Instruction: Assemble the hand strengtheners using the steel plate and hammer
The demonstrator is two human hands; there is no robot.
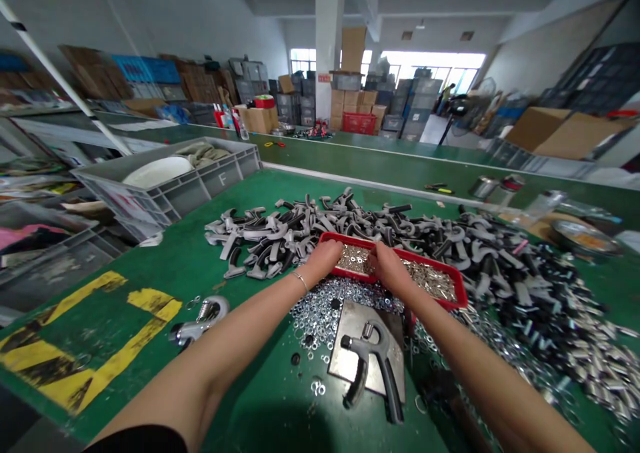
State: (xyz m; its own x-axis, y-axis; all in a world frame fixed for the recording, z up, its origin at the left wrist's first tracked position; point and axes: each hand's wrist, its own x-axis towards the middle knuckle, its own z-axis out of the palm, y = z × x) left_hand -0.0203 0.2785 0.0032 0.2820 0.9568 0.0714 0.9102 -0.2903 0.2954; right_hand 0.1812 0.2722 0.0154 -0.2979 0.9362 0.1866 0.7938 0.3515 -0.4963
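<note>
Both hands reach into a red tray (457,286) of small metal parts. My left hand (326,258) is at its left end, fingers curled down among small nut-like pieces (355,258). My right hand (389,266) is over the middle, its fingers closed together; whatever either hand pinches is too small to make out. Small pin-like pieces (431,281) fill the tray's right part. Below the hands, a grey and black hand grip strengthener (373,363) with a spring lies on a metal plate (343,353). Another hand grip (207,316) lies beside my left forearm.
Behind the tray spreads a heap of grey and black grip handles (280,230). Loose washers (315,316) are scattered before it, and metal sleeves (600,366) lie right. A grey crate (220,176) stands back left. Yellow-black tape (45,366) marks the green table (270,406).
</note>
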